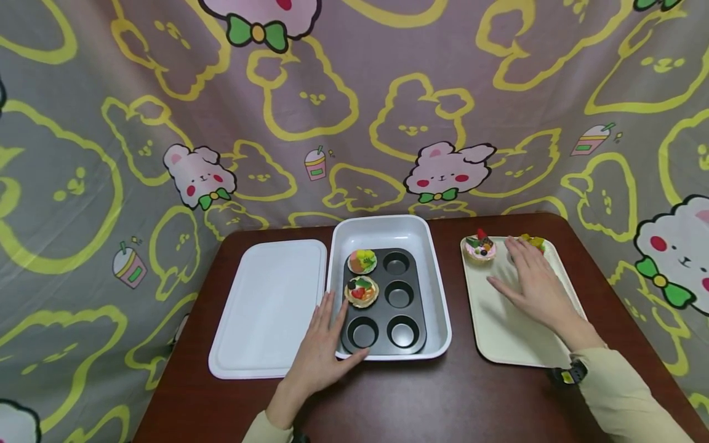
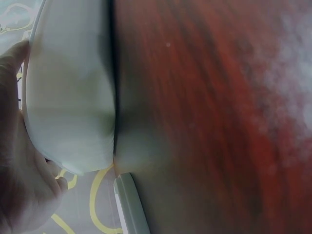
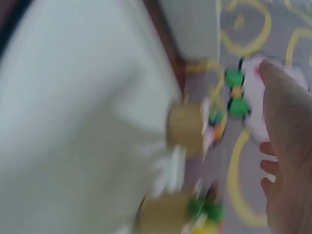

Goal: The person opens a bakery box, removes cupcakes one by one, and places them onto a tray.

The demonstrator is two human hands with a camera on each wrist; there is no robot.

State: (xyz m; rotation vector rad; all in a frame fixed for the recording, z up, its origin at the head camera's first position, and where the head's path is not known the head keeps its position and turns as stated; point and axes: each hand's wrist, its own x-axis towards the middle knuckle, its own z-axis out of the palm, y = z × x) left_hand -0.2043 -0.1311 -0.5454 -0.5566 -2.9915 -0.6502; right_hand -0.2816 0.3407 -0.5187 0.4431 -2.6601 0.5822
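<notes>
My left hand [image 1: 318, 351] lies at the near left corner of a white tub [image 1: 440, 295], fingers straight along its rim. Inside the tub is a dark muffin pan [image 1: 382, 312]; two of its left cups hold fruit tarts, one with yellow topping [image 1: 362, 261] and one with red and green fruit [image 1: 362, 291]. Over a cream tray [image 1: 515, 338], my right hand [image 1: 537, 286] reaches with extended fingers and holds nothing visible. Its fingertips are near a yellow-topped tart [image 1: 533, 242], partly hidden behind them. A pink-creamed tart [image 1: 479, 247] sits at the tray's far left corner.
A flat white lid [image 1: 271, 307] lies left of the tub. All of it stands on a dark brown table [image 1: 399, 400], with a cartoon-patterned curtain [image 1: 365, 123] behind and at both sides. The right wrist view is blurred.
</notes>
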